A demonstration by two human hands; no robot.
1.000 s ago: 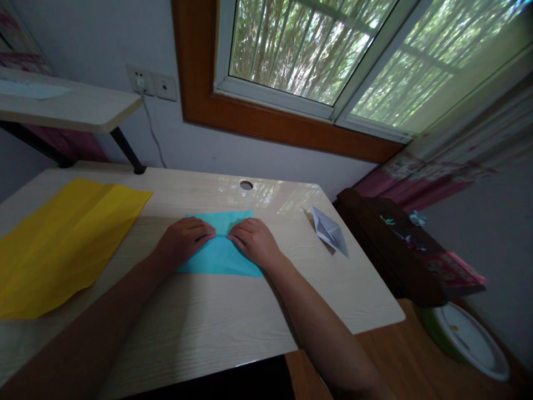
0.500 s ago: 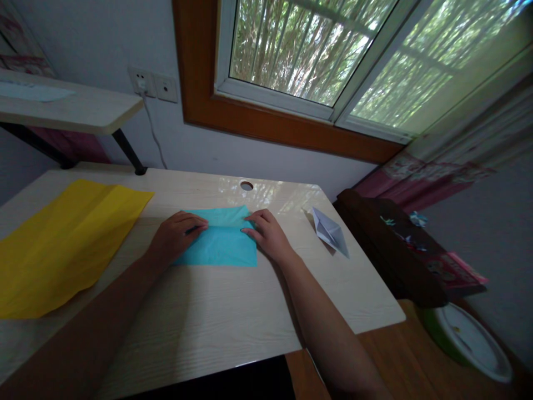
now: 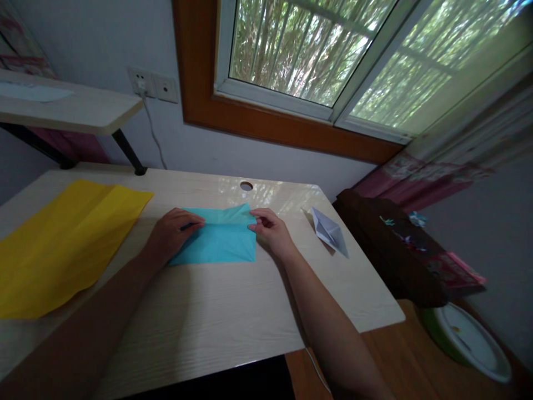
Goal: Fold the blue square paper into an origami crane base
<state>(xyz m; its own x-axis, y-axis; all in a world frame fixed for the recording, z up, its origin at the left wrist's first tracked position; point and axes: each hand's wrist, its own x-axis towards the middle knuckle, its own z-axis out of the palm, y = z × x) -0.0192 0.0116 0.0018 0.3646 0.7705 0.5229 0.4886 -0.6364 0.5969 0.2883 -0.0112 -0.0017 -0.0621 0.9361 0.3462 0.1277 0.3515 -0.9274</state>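
Blue paper (image 3: pixel 216 241) (folded) | left hand (image 3: pixel 172 233) presses | right hand (image 3: pixel 270 229) pinches edge

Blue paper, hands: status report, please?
Left hand pressing blue paper flat. Right hand pinching its right edge. Yellow sheet, white paper boat lie apart.

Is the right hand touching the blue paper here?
Touching. In the head view the right hand has its fingertips on the upper right corner of the blue paper, with no gap showing between them.
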